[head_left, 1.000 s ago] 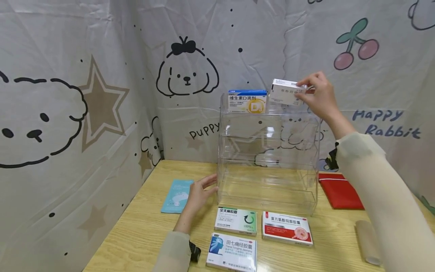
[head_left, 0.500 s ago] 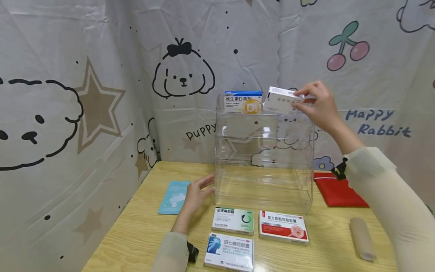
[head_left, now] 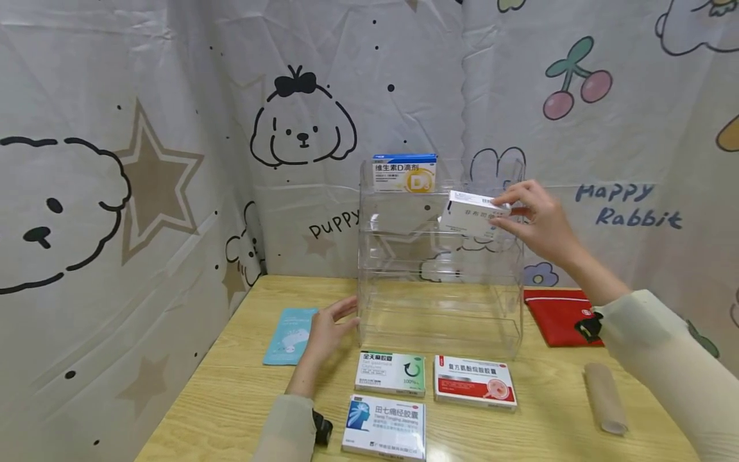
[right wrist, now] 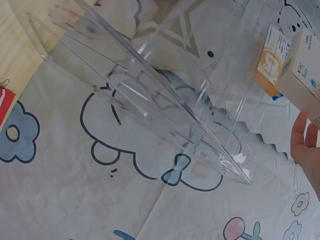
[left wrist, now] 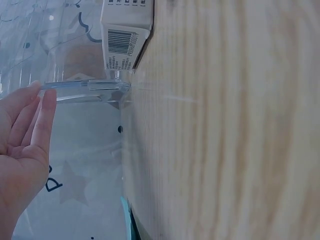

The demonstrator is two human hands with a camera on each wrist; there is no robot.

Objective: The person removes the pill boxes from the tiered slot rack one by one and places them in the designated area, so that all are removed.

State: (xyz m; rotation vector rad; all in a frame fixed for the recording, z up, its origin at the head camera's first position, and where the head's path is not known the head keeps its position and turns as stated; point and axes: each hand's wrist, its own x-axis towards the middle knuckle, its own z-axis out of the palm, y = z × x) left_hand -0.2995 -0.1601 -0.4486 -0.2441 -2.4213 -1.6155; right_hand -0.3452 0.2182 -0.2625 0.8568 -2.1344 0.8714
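Note:
My right hand [head_left: 539,221] pinches the right end of a small white medicine box [head_left: 470,215], between thumb and fingers. The box is tilted in front of the upper tiers of a clear acrylic display rack [head_left: 441,330]. My left hand [head_left: 328,330] touches the rack's left side with nearly straight fingers, also in the left wrist view. A blue, white and yellow vitamin D box [head_left: 404,173] stands at the left of the top tier. On the table before the rack lie a green-and-white box [head_left: 389,372], a red-and-white box [head_left: 475,383] and a blue-and-white box [head_left: 385,427].
A light-blue packet [head_left: 291,333] lies left of the rack, partly behind my left hand. To the right are a red pouch [head_left: 557,317] and a brown cardboard tube [head_left: 605,398]. A printed curtain [head_left: 306,237] hangs behind the wooden table [head_left: 231,398].
My right hand has lowered the white box from the rack's top tier level to in front of the tier below. The left hand has stayed at the rack's side; the head view has shifted slightly.

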